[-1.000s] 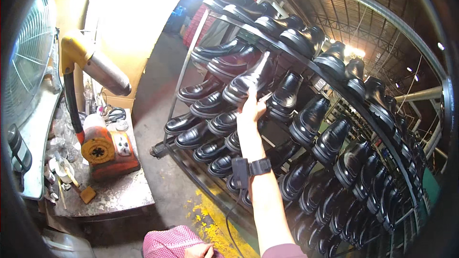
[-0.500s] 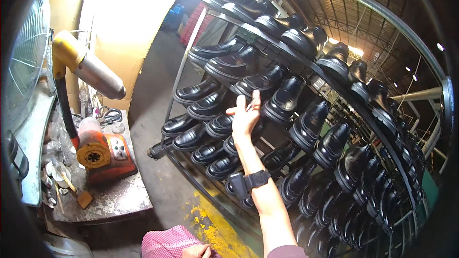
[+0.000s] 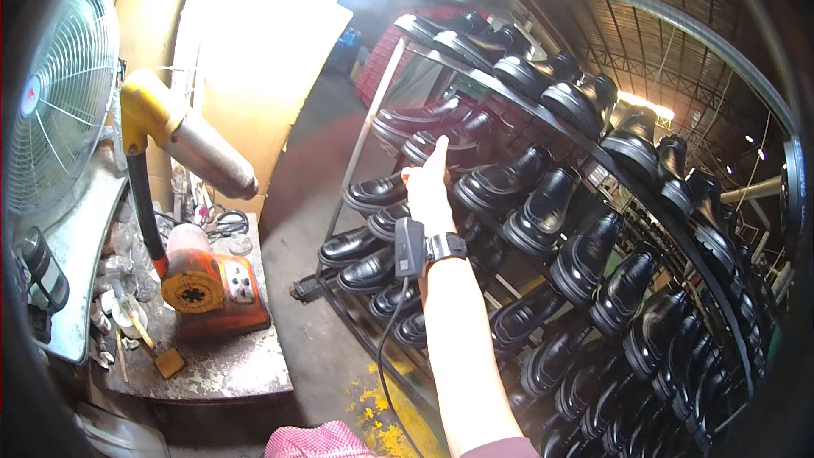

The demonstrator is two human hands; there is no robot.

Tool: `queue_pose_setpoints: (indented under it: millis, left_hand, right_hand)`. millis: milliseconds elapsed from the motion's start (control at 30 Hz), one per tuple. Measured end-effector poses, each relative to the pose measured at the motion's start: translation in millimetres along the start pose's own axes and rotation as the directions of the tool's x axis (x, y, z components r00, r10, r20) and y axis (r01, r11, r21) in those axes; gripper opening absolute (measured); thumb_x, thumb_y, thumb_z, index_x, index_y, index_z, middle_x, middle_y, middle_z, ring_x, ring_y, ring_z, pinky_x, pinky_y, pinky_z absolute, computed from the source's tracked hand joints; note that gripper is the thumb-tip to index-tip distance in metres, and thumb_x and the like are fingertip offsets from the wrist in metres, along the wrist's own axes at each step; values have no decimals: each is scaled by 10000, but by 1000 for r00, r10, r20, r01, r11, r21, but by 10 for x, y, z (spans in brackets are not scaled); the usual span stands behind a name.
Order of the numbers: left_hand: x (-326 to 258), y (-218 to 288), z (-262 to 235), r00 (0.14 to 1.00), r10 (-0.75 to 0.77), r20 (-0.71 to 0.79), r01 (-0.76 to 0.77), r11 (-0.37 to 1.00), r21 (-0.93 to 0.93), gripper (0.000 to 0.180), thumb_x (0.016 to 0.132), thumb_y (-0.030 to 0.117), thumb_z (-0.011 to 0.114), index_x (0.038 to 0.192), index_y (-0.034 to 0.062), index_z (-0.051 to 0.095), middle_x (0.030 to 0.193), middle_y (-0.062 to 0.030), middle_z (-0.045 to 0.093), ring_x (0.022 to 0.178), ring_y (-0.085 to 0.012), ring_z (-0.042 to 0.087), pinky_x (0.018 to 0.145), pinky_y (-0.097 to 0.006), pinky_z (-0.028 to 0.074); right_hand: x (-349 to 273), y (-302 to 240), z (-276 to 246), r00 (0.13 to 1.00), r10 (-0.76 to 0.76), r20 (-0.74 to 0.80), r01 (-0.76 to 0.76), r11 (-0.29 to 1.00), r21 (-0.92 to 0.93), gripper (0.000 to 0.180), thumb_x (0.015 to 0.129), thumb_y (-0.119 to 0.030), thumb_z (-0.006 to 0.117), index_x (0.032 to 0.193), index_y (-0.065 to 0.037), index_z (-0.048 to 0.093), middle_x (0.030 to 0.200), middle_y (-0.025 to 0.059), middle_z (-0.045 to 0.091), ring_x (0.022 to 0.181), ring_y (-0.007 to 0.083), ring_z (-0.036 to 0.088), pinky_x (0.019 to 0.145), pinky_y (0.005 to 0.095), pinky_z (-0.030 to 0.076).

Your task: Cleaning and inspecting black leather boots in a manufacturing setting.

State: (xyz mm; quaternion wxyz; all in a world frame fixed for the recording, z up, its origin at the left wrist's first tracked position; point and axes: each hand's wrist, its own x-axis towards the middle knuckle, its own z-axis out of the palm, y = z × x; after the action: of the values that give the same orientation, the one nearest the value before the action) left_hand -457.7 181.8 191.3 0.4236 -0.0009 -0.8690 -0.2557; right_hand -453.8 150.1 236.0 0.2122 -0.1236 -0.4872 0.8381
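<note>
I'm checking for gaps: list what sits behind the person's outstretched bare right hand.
Glossy black leather-look shoes on a grey metal-framed rack show behind and around the bare right hand. Whatever lies directly behind it is covered, so I cannot tell.

Bare right forearm (image 3: 465,343), emerging from a maroon fabric sleeve (image 3: 504,449), is extended from 6 o'clock toward 12. Right hand (image 3: 431,193) is aligned with it, one digit pointed toward 12; finger closure cannot be determined.

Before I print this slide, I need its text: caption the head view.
Right hand stretched toward black shoes on a metal rack, with a fan and bench at left.
</note>
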Motion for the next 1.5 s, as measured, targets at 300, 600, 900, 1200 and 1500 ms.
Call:
queue_pose_setpoints:
  millis: [300, 600, 900, 1200, 1500]
  left_hand:
    - [-793, 636, -1171, 940, 61, 335, 201, 695, -690, 177, 794, 104, 549, 971, 113, 545, 694, -135, 594, 597, -271, 581, 612, -359, 462]
    - [-4674, -934, -2376, 876, 193, 441, 196, 693, -693, 96, 770, 84, 572, 688, 36, 562, 633, -131, 548, 561, -290, 549, 522, -373, 439]
    - [-4754, -1025, -2612, 591, 31, 806, 781, 230, -581, 208, 865, 30, 441, 826, -71, 619, 719, -102, 651, 629, -165, 643, 602, -257, 526]
    - [-3627, -1302, -2902, 665, -271, 696, 705, -80, -705, 274, 885, 77, 495, 1148, -1, 492, 964, -105, 606, 697, -110, 588, 599, -223, 494]
    - [-3553, -1186, -2912, 808, -235, 540, 585, 437, -683, 267, 837, 93, 564, 1091, 46, 492, 978, -42, 537, 724, -83, 525, 599, -223, 446]
  right_hand:
    - [807, -351, -996, 950, -223, 217, 227, 974, 9, 462, 772, -371, 666, 1099, -113, 467, 702, 132, 530, 360, 113, 343, 325, 230, 238]
    - [-503, -5, -738, 990, 47, 130, -85, 947, 309, 225, 806, -306, 638, 893, -129, 529, 730, 21, 508, 395, 85, 291, 350, 220, 228]
    - [-2384, 303, -2100, 880, 258, 398, -351, 919, 181, 357, 837, -342, 557, 1060, -63, 575, 1019, 80, 617, 917, 195, 579, 812, 385, 456]
    - [-3406, 405, -3766, 709, 546, 446, -633, 771, 62, 562, 721, -243, 639, 1192, 14, 474, 1135, 140, 561, 985, 268, 577, 885, 411, 454]
    - [-3677, 180, -4015, 662, 581, 473, -526, 810, -259, 646, 641, -101, 679, 1212, 51, 416, 1123, 129, 556, 1002, 232, 570, 887, 343, 455]
